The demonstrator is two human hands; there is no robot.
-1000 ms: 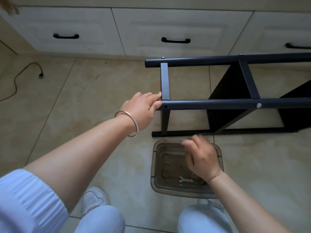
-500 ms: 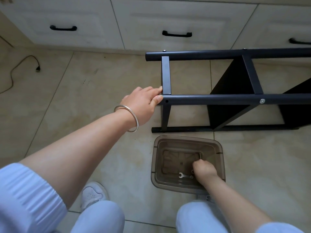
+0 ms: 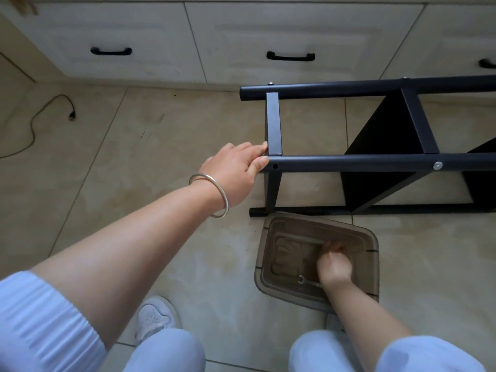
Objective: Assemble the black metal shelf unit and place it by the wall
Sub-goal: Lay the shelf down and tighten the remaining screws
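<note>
The black metal shelf unit point(image 3: 375, 159) lies on its side on the tiled floor, its round tubes running left to right and its black panels at the right. My left hand point(image 3: 236, 170), with a silver bangle on the wrist, holds the left end of the near upper tube where a flat crossbar point(image 3: 273, 124) meets it. An empty screw hole shows in that tube just right of the fingers. My right hand point(image 3: 334, 265) reaches down inside a brown translucent bin point(image 3: 268, 237), fingers curled near its bottom; what they hold is hidden. A small silver wrench point(image 3: 308, 281) lies in the bin beside the wrist.
White cabinet drawers with black handles point(image 3: 290, 57) run along the back, close behind the shelf unit. A black power cord point(image 3: 40, 116) trails over the floor at the left. My white shoe point(image 3: 154, 316) and both knees sit at the bottom edge.
My right hand went from above the bin down into it and has moved a little further toward the bin's far side. My left hand has stayed on the tube end.
</note>
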